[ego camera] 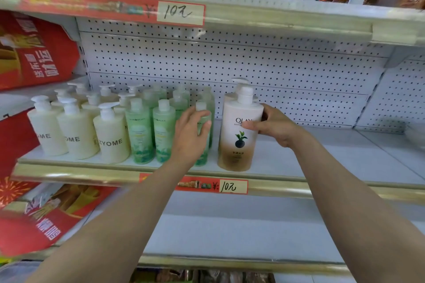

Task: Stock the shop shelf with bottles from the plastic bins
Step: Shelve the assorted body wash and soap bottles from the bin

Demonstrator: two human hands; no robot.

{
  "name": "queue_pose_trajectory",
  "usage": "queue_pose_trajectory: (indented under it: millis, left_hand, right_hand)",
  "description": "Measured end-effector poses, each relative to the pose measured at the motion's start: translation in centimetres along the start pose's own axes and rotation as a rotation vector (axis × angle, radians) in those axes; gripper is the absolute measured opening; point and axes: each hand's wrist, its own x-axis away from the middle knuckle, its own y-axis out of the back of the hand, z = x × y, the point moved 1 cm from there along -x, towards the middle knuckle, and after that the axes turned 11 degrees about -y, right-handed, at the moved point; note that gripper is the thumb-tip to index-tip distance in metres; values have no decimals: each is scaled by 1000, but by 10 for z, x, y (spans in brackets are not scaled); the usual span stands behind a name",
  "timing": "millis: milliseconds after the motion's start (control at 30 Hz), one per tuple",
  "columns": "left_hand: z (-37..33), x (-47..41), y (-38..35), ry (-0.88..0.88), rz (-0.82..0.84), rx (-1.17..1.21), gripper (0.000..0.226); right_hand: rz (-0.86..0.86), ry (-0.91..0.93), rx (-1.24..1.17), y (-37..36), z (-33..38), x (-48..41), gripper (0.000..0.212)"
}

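Note:
On the middle shelf (322,163) my right hand (273,127) grips a white and tan Olay pump bottle (239,145) that stands upright near the front edge. A second Olay bottle stands right behind it. To its left, my left hand (190,138) wraps around a slim green bottle (203,119), the rightmost of the front row. More green bottles (140,133) stand in rows beside it. Cream pump bottles (112,140) fill the shelf's left end. No plastic bin is in view.
The shelf to the right of the Olay bottle is bare up to a white perforated back panel (253,62). Red price tags (232,186) mark the gold shelf edges. Red gift bags (34,53) hang at the left. The upper shelf (287,23) holds bottles and foil-wrapped goods.

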Motion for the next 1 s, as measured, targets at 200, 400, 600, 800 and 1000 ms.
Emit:
queue_pose_trajectory:
  millis: [200, 400, 600, 800, 1000]
  left_hand:
    - [1, 3, -2, -14, 11, 21, 31]
    - [-2, 3, -1, -5, 28, 10, 33]
    - [-13, 1, 4, 29, 70, -96, 36]
    - [-46, -2, 10, 62, 36, -275, 44]
    - [-148, -4, -24, 7, -65, -326, 50]
  right_hand:
    - [-26, -24, 3, -3, 1, 3, 61]
    - [-12, -30, 36, -5, 3, 7, 58]
    - [0, -18, 89, -5, 2, 8, 63]
    - [-131, 22, 275, 20, 0, 30, 73]
    - [-386, 274, 728, 94, 2, 74, 68]
